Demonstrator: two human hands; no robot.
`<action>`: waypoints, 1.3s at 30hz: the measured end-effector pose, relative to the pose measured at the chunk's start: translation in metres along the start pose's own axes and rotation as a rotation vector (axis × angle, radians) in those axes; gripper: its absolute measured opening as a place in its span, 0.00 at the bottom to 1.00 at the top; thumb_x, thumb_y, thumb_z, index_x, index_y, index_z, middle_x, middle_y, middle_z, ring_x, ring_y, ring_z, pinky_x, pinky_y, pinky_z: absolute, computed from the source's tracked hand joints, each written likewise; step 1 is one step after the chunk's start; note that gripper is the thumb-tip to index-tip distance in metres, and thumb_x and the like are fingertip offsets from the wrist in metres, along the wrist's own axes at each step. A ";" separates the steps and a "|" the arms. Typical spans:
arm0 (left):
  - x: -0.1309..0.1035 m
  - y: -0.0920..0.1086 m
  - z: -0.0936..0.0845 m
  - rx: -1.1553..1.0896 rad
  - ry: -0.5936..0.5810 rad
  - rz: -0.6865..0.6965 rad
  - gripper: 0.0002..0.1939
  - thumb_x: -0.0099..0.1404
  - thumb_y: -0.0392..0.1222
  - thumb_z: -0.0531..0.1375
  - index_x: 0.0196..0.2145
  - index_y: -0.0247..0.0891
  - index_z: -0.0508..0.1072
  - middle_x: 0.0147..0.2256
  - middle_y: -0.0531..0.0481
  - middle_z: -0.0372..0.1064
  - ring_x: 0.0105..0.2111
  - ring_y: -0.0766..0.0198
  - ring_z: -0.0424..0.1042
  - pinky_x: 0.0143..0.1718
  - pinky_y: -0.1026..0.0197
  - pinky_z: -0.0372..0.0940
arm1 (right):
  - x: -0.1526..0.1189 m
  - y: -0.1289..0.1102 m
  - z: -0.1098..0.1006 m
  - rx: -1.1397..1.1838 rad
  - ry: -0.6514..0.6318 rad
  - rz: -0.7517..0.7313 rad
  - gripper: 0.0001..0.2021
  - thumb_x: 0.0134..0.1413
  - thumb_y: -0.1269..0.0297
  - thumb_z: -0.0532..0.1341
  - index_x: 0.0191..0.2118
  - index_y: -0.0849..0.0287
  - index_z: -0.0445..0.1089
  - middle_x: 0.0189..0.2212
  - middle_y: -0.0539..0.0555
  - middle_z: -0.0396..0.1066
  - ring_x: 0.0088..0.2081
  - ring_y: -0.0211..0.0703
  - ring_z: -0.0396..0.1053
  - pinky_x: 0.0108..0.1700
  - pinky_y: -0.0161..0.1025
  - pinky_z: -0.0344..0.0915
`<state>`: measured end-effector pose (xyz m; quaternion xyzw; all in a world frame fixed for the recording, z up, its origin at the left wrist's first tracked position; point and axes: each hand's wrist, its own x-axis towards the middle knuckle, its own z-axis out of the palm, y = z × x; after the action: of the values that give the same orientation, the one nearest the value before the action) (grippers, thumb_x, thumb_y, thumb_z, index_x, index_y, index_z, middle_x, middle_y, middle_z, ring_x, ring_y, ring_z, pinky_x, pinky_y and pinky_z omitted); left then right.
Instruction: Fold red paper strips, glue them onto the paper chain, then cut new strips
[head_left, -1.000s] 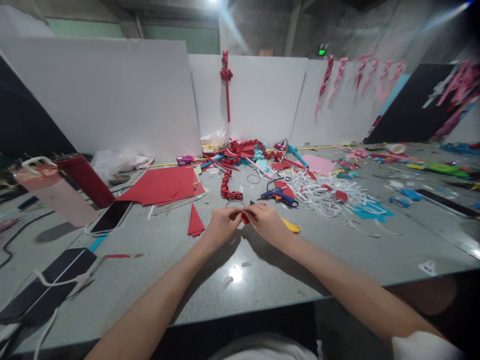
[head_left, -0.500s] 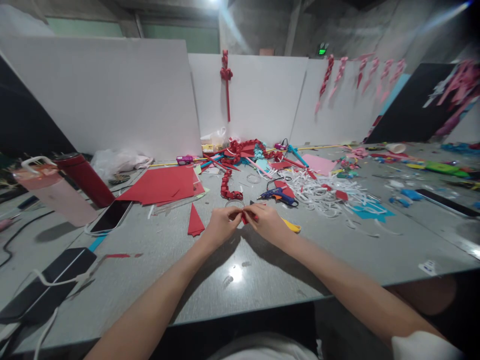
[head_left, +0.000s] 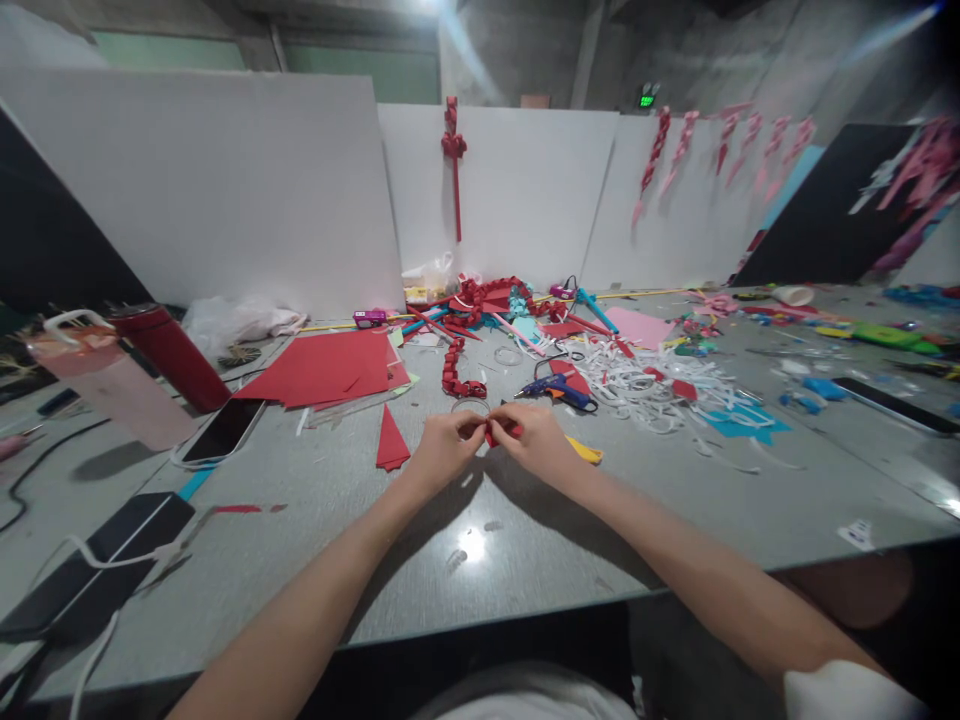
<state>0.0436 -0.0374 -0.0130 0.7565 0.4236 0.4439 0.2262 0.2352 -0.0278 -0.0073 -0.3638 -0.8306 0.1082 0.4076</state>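
A small piece of red paper (head_left: 495, 431) is pinched between my two hands above the grey table. My left hand (head_left: 450, 446) closes its thumb and fingers on the paper's left side. From the right, my right hand (head_left: 531, 438) grips it the same way; the fingers hide most of its shape. Just beyond the hands lie a red folded paper chain (head_left: 452, 372) and a clear ring (head_left: 470, 407). A red paper triangle (head_left: 391, 440) rests left of my left hand. Something yellow (head_left: 584, 451) shows behind my right wrist.
Red paper sheets (head_left: 322, 368) lie to the left, near a phone (head_left: 223, 432), a red bottle (head_left: 172, 358) and a pink bottle (head_left: 112, 385). A blue glue gun (head_left: 559, 391) and white paper strips (head_left: 637, 375) lie beyond my right hand. Upright white boards (head_left: 499, 200) stand behind.
My hands stay in nearly the same place, still pinching the red paper. Slightly more of the paper shows beside my right fingers.
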 end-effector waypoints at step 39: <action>0.000 -0.002 -0.003 0.062 -0.063 0.078 0.10 0.68 0.31 0.59 0.39 0.36 0.81 0.34 0.47 0.81 0.31 0.63 0.76 0.33 0.63 0.68 | 0.005 0.001 -0.012 0.078 -0.099 0.021 0.10 0.67 0.66 0.61 0.40 0.56 0.82 0.36 0.54 0.82 0.36 0.43 0.77 0.40 0.37 0.67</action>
<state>0.0402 -0.0364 -0.0125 0.7928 0.4001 0.4149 0.1982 0.2424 -0.0256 0.0027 -0.3505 -0.8410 0.1627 0.3787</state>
